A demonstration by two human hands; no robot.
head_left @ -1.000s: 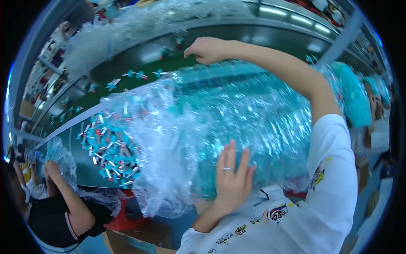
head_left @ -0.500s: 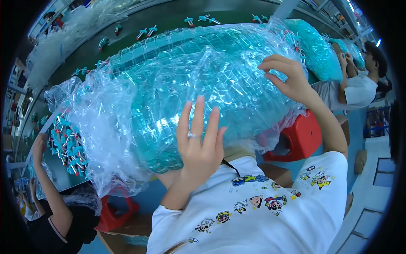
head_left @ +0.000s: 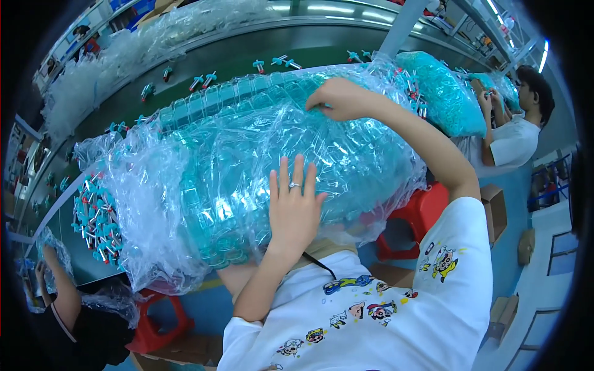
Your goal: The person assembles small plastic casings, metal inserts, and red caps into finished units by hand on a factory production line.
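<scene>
In front of me lies a large clear plastic bag (head_left: pixel 260 145), full of stacked teal see-through plastic pieces. Its left part is crumpled and whitish. My left hand (head_left: pixel 296 210), with a ring on one finger, rests flat on the bag's near side, fingers stretched out. Above it, near the bag's far edge, my right hand (head_left: pixel 337 102) is closed in a pinch at the plastic film; its fingertips are partly hidden. Along that far edge, a row of teal pieces (head_left: pixel 204 102) shows outside the film's fold.
Small teal and red-tipped parts (head_left: pixel 99 216) lie heaped left of the bag; several more dot the green belt (head_left: pixel 229 71). Another filled teal bag (head_left: pixel 442 93) stands at right, near a co-worker (head_left: pixel 516 139). Another person's arm (head_left: pixel 65 290) is at left. Red stools (head_left: pixel 427 207) stand below.
My right hand has moved left and away from me across the bag, its fingers going from spread to pinched. My left hand has flattened on the bag. The whole view has shifted slightly.
</scene>
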